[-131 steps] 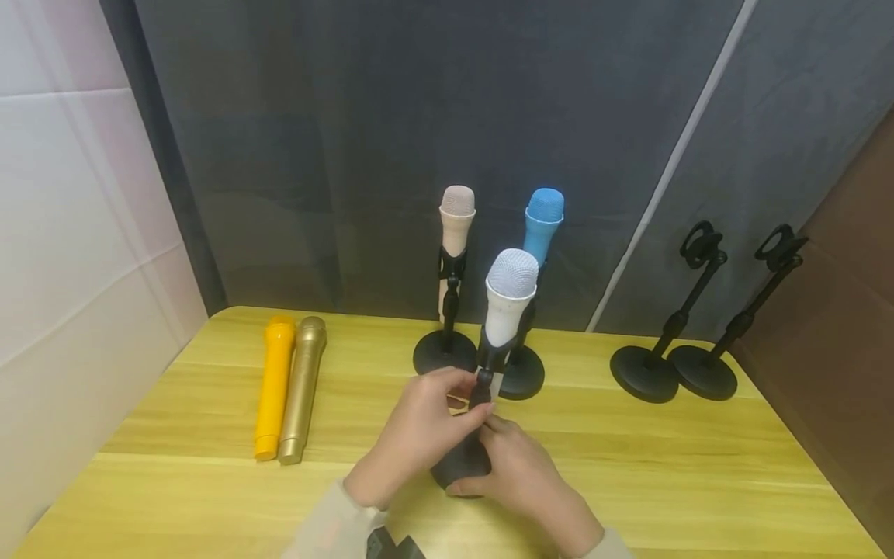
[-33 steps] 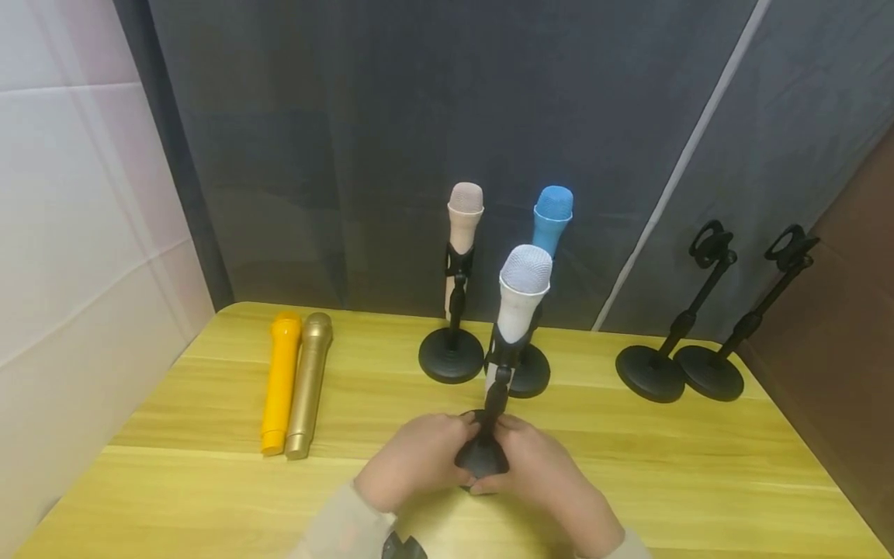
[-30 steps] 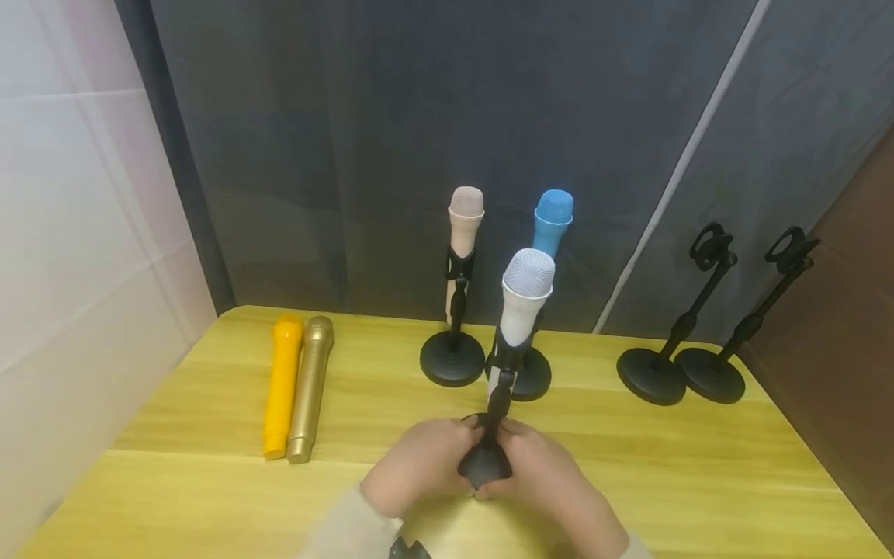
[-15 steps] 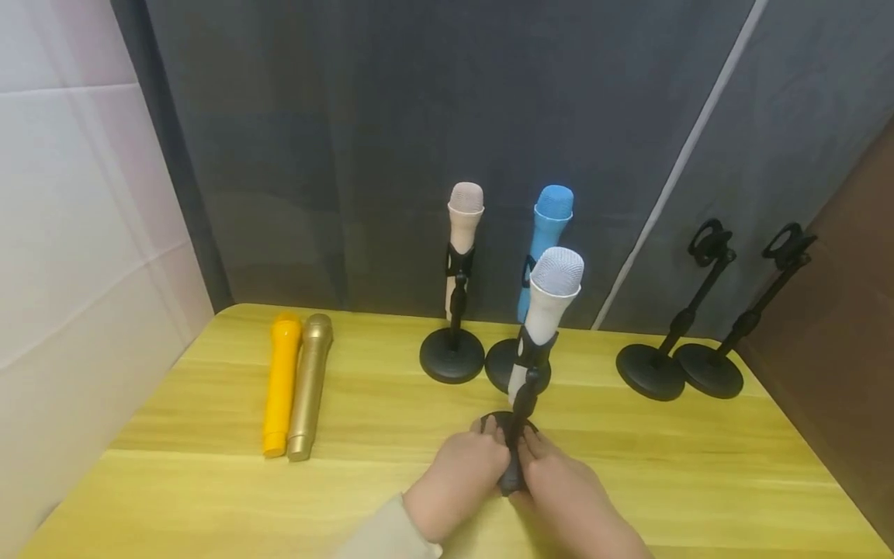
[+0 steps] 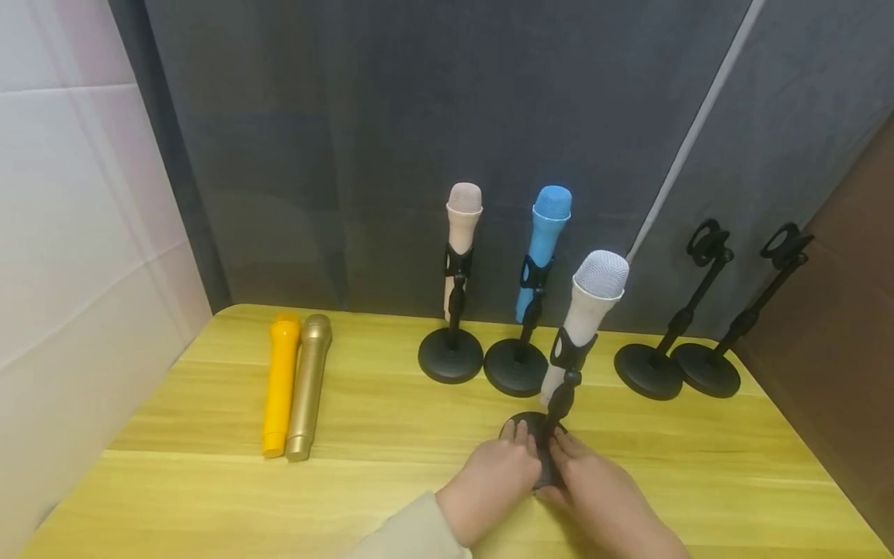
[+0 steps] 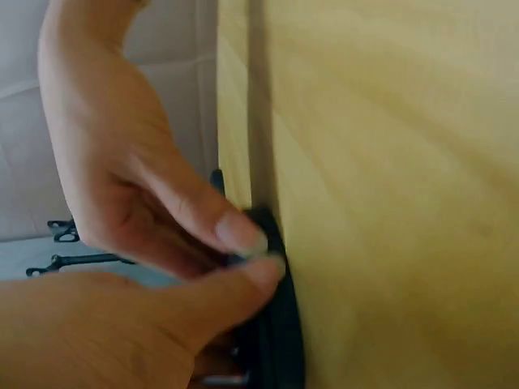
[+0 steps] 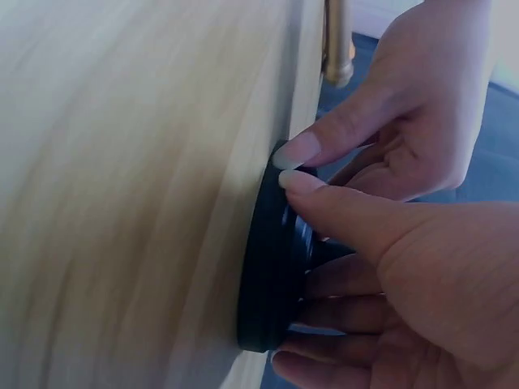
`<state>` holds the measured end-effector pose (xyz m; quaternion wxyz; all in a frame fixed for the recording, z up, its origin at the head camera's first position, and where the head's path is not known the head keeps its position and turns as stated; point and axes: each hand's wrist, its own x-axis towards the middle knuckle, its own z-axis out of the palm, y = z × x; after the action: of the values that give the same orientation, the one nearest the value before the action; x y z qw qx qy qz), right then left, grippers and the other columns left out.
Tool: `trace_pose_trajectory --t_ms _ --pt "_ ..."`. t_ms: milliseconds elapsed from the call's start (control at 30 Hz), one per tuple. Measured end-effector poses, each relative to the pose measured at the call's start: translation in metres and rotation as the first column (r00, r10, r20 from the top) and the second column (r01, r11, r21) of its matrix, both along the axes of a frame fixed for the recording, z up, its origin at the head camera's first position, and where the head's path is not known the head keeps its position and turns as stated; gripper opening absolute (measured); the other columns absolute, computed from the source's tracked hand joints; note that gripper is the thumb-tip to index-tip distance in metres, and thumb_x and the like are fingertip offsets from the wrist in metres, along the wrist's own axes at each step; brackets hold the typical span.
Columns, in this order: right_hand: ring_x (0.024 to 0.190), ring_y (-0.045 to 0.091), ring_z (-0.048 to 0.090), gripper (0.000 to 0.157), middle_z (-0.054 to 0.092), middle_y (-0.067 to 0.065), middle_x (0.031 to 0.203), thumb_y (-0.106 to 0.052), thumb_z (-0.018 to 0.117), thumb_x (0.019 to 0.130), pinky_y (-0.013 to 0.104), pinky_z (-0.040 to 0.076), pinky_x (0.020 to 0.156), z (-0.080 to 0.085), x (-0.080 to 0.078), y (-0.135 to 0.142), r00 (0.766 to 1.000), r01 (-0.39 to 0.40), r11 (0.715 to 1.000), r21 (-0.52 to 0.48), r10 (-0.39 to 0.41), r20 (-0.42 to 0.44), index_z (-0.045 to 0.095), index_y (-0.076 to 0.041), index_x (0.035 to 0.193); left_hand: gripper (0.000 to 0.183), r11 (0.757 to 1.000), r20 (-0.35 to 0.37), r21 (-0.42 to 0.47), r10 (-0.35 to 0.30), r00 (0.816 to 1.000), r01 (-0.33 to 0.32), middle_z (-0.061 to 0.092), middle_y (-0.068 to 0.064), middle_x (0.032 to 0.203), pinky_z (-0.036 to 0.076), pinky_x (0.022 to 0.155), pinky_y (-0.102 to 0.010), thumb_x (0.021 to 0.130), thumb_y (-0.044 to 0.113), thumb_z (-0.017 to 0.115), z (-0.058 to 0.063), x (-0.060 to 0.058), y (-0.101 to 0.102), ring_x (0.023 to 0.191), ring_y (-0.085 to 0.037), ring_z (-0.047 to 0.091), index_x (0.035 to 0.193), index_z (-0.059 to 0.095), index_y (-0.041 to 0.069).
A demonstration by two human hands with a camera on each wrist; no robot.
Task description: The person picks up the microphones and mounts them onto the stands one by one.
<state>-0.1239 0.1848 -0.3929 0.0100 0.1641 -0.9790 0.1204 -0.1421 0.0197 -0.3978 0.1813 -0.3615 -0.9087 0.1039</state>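
Observation:
A white microphone (image 5: 585, 310) leans in the clip of a black desk microphone stand (image 5: 560, 400), tilted to the right. My left hand (image 5: 492, 481) grips the left side of the stand's round base, its fingers lying over the top. On the other side my right hand (image 5: 604, 493) holds the same base. In the right wrist view both thumbs meet at the rim of the base (image 7: 272, 259), low at the tabletop. Behind stand a beige microphone (image 5: 462, 229) and a blue microphone (image 5: 545, 241), each in its own black stand.
Two black stands (image 5: 649, 371) with bare clips stand at the back right, their bases close together. A yellow microphone (image 5: 281, 388) and a gold microphone (image 5: 309, 392) lie side by side on the left of the wooden table (image 5: 377, 450). A dark curtain (image 5: 335, 155) hangs behind.
Both hands have shifted the stand with the white microphone to the right, so the blue microphone and its stand show fully. Earlier, my left hand was higher, at the stand's stem.

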Motion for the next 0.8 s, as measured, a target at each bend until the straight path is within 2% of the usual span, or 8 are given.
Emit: trace_pose_trajectory --t_ms 167,267,333,433,533,667,733,800 --pt "0.119 0.031 0.068 0.066 0.061 0.015 0.142 -0.037 0.078 0.086 0.046 0.057 0.096 -0.003 -0.005 0.009 1.000 0.016 1.000 -0.022 -0.017 -0.007 0.059 -0.004 0.140 0.035 0.999 0.054 -0.031 0.017 0.998 -0.015 0.074 -0.005 0.123 0.062 0.072 -0.023 0.095 0.038 0.059 0.001 -0.005 0.014 0.114 -0.020 0.070 0.116 0.077 0.016" --pt "0.117 0.033 0.068 0.060 0.062 0.018 0.141 -0.035 0.076 0.089 0.048 0.057 0.095 -0.004 -0.006 0.012 0.999 0.014 1.000 -0.023 -0.015 -0.032 0.061 -0.003 0.137 0.034 0.998 0.040 -0.058 0.028 0.999 -0.026 0.073 -0.004 0.123 0.062 0.074 -0.024 0.096 0.038 0.058 0.000 -0.006 0.023 0.115 -0.021 0.070 0.116 0.077 0.018" --pt "0.119 0.036 0.067 0.057 0.061 0.021 0.141 -0.033 0.075 0.091 0.050 0.056 0.096 -0.005 -0.007 0.014 0.999 0.006 1.000 -0.028 -0.008 -0.046 0.061 -0.002 0.136 0.037 0.996 0.050 -0.080 0.037 0.998 -0.033 0.072 -0.003 0.126 0.062 0.075 -0.023 0.097 0.041 0.056 0.000 -0.008 0.028 0.117 -0.020 0.069 0.119 0.076 0.018" --pt "0.123 0.039 0.064 0.055 0.057 0.025 0.143 -0.032 0.071 0.094 0.052 0.054 0.100 -0.006 -0.010 0.019 0.999 0.009 0.999 -0.044 -0.011 -0.043 0.060 0.000 0.138 0.035 0.992 0.089 -0.113 0.068 0.994 -0.058 0.070 -0.003 0.130 0.062 0.078 -0.024 0.101 0.035 0.054 0.001 -0.011 0.036 0.122 -0.019 0.067 0.124 0.072 0.015" --pt "0.127 0.042 0.061 0.055 0.055 0.026 0.145 -0.029 0.070 0.095 0.054 0.051 0.103 -0.008 -0.012 0.024 0.999 0.004 0.998 -0.064 -0.006 -0.038 0.058 0.001 0.139 0.037 0.983 0.152 -0.151 0.125 0.981 -0.102 0.066 -0.004 0.136 0.061 0.085 -0.026 0.104 0.034 0.051 0.001 -0.012 0.046 0.127 -0.019 0.064 0.130 0.069 0.014" --pt "0.128 0.043 0.059 0.053 0.054 0.027 0.145 -0.023 0.071 0.094 0.055 0.049 0.105 -0.008 -0.015 0.030 0.999 -0.011 0.998 -0.065 0.008 -0.042 0.058 0.004 0.137 0.040 0.963 0.228 -0.216 0.209 0.951 -0.161 0.057 -0.003 0.147 0.058 0.095 -0.029 0.106 0.036 0.046 0.002 -0.010 0.059 0.137 -0.021 0.056 0.138 0.062 0.017" --pt "0.128 0.045 0.059 0.051 0.054 0.029 0.144 -0.021 0.071 0.094 0.056 0.049 0.105 -0.008 -0.017 0.031 0.999 -0.007 0.998 -0.055 0.004 -0.037 0.059 0.006 0.136 0.040 0.963 0.224 -0.220 0.207 0.952 -0.158 0.057 -0.003 0.147 0.058 0.095 -0.029 0.106 0.036 0.046 0.001 -0.009 0.062 0.137 -0.021 0.056 0.138 0.062 0.018" --pt "0.128 0.046 0.058 0.051 0.054 0.032 0.143 -0.019 0.071 0.094 0.056 0.049 0.105 -0.008 -0.018 0.033 0.999 0.004 0.999 -0.049 -0.006 -0.032 0.059 0.008 0.135 0.036 0.969 0.185 -0.209 0.168 0.968 -0.129 0.061 -0.004 0.142 0.057 0.097 -0.029 0.106 0.032 0.048 0.001 -0.010 0.063 0.133 -0.021 0.059 0.135 0.065 0.019"
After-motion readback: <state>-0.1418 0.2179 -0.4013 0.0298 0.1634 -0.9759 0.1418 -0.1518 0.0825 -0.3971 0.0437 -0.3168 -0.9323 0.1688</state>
